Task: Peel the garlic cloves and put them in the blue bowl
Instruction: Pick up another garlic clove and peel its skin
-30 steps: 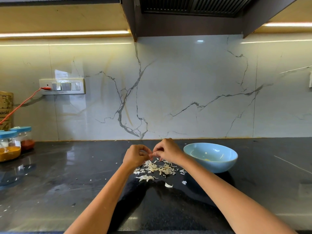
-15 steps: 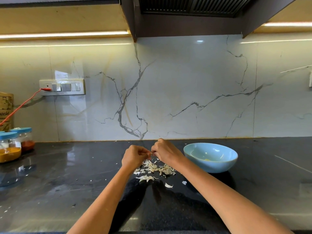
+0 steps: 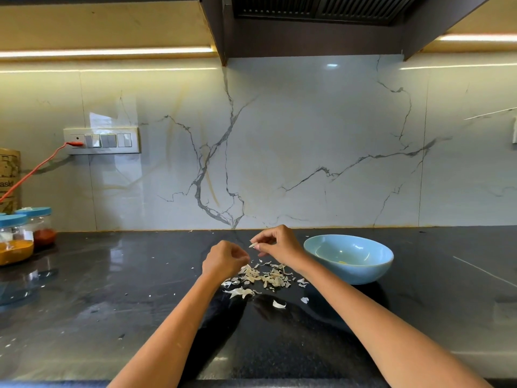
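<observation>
Hands just parted: my right hand (image 3: 275, 243) now pinches the clove (image 3: 254, 244), left hand (image 3: 225, 260) curled, contents unclear. Bowl (image 3: 349, 271) likely next.

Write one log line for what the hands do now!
right hand: pinches clove | left hand: curled over peels | bowl: right
</observation>
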